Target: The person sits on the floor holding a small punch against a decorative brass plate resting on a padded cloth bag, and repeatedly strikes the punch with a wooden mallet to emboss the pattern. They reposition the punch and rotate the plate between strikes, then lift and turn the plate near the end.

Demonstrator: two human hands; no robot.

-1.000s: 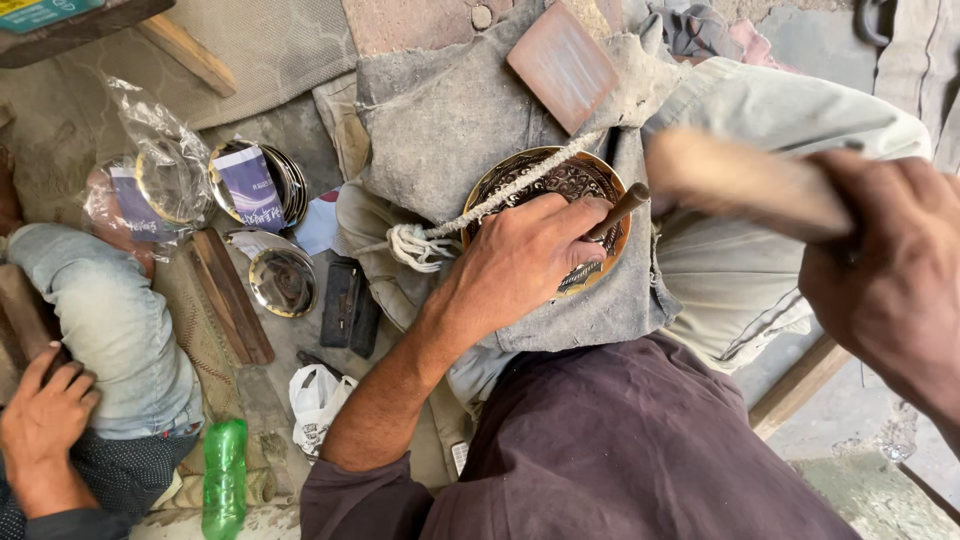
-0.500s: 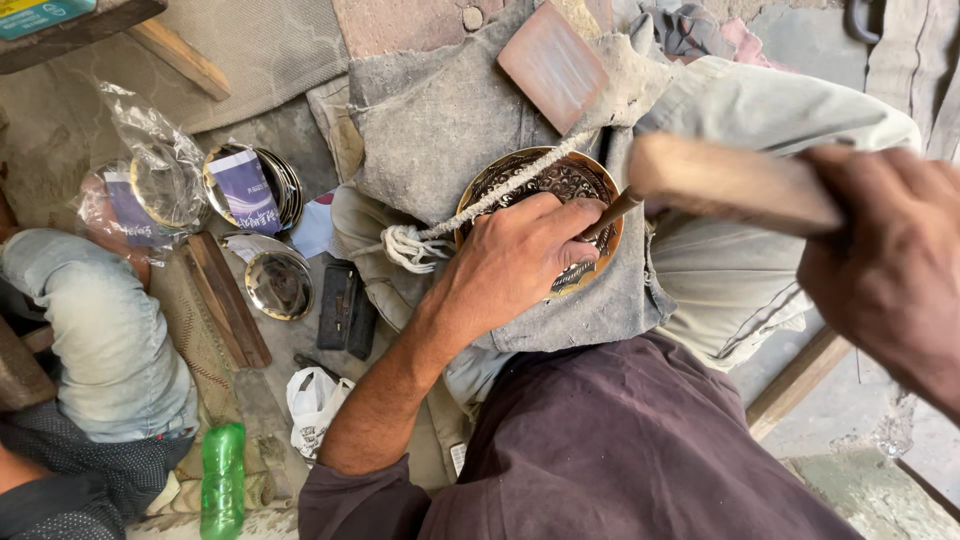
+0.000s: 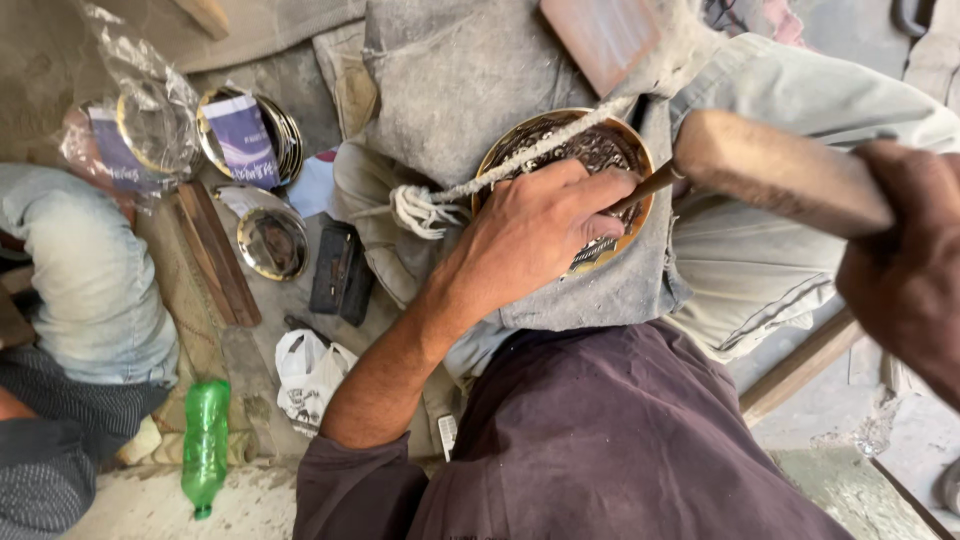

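Down on the lap, the left hand pinches a thin chisel against the engraved brass plate under its fingers. Just right of them, the right hand grips a wooden mallet, its head touching the chisel's end.

Green plastic bottle, white plastic bag, stacked metal plates, black case

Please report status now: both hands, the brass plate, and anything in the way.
Left hand pins a thin chisel on the engraved brass plate. Right hand grips a wooden mallet, raised. Rope crosses the plate.
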